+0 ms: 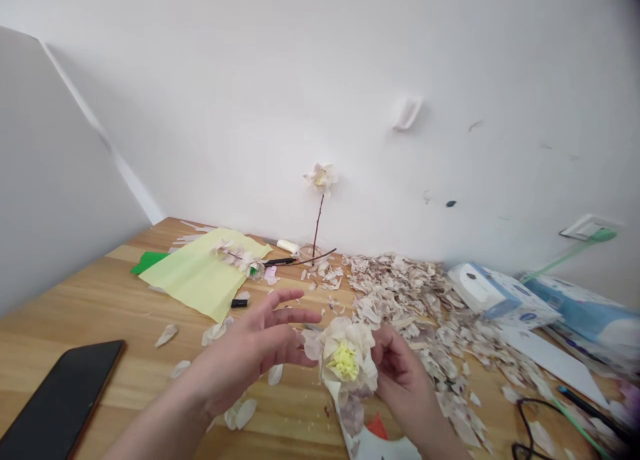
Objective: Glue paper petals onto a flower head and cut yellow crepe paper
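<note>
Between black phone (63,400) and heaped petals (400,283), left fingers (299,315) spread, right fingers (393,345) closed on pale flower (345,357), blue-white box (507,295) beyond.

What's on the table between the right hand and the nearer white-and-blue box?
Loose pale-brown petals, strewn thickly over the wooden table from beside the right hand to the box. Shows in the head view.

Heaped petals (400,283) and yellow paper (193,283) suggest a craft workspace.
</note>
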